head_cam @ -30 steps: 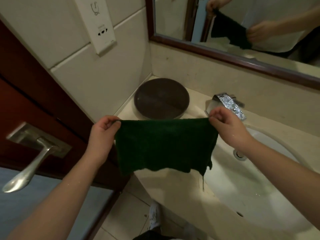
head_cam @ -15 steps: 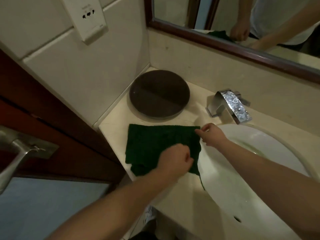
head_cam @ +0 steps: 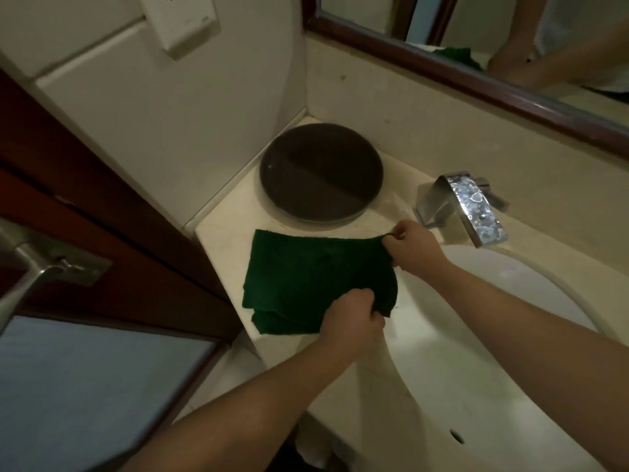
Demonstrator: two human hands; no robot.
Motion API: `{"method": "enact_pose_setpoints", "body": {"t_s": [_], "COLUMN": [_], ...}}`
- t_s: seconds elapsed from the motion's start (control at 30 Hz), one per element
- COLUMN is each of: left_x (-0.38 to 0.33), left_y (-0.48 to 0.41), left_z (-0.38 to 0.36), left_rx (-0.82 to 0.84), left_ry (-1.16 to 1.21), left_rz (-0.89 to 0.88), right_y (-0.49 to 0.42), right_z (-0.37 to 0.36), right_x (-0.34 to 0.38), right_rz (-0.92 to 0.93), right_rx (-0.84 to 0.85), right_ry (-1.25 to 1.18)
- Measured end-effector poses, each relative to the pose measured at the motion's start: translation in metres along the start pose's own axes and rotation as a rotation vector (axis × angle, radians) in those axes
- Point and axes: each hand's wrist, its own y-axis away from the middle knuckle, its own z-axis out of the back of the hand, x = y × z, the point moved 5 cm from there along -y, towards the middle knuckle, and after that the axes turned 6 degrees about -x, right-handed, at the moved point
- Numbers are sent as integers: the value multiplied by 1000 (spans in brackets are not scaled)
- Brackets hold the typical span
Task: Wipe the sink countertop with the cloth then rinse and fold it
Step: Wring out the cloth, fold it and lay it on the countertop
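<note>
A dark green cloth (head_cam: 306, 277) lies on the beige countertop (head_cam: 224, 233) to the left of the white sink basin (head_cam: 476, 335), with a folded layer showing at its near edge. My left hand (head_cam: 350, 318) pinches the cloth's near right corner. My right hand (head_cam: 412, 247) pinches the far right corner, close to the basin's rim. Both corners are lifted slightly off the counter.
A round dark brown tray (head_cam: 321, 172) sits in the back corner of the counter. A chrome faucet (head_cam: 466, 206) stands behind the basin. A wood-framed mirror (head_cam: 476, 46) hangs above. A dark door with a metal handle (head_cam: 30, 267) is at the left.
The cloth went from hanging spread in the air between both hands to lying on the counter. My left hand moved to its near right corner; my right hand stays at the far right corner.
</note>
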Motion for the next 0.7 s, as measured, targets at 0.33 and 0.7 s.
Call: {"method": "enact_pose_setpoints", "body": {"t_s": [0.33, 0.7], "left_x": [133, 156], "left_y": [58, 42], "left_z": [95, 126], "left_rx": [-424, -541], "left_ry": [775, 106], "left_rz": [521, 438], "right_y": [8, 25], "right_z": [-80, -105], "right_x": [143, 85], "right_rz": [60, 27], "right_rx": [376, 224], "right_ry": [-126, 449]}}
